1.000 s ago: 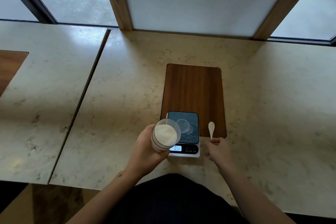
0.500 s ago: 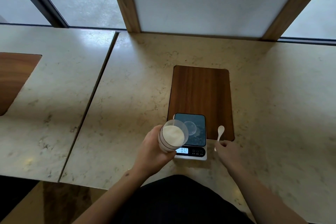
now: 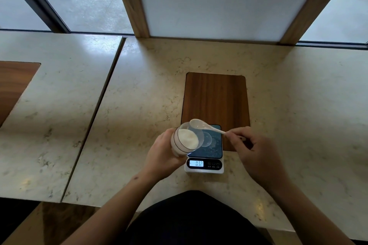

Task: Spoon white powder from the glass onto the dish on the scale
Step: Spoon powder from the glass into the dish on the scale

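Countertop, pale marble: we note no change.
Wood board: scale's far end rests on it.
Scale: display reads 0.32, same as half second ago; we judge no powder added yet.
Right hand: fingers pinched on spoon handle.
Left hand: fingers wrapped round glass.
Glass: lifted, tilted toward scale, white powder inside.
Dish: clear, on platform.
Spoon: was beside scale second ago; now raised, bowl at glass rim, apparently empty. Scoop next, we judge.
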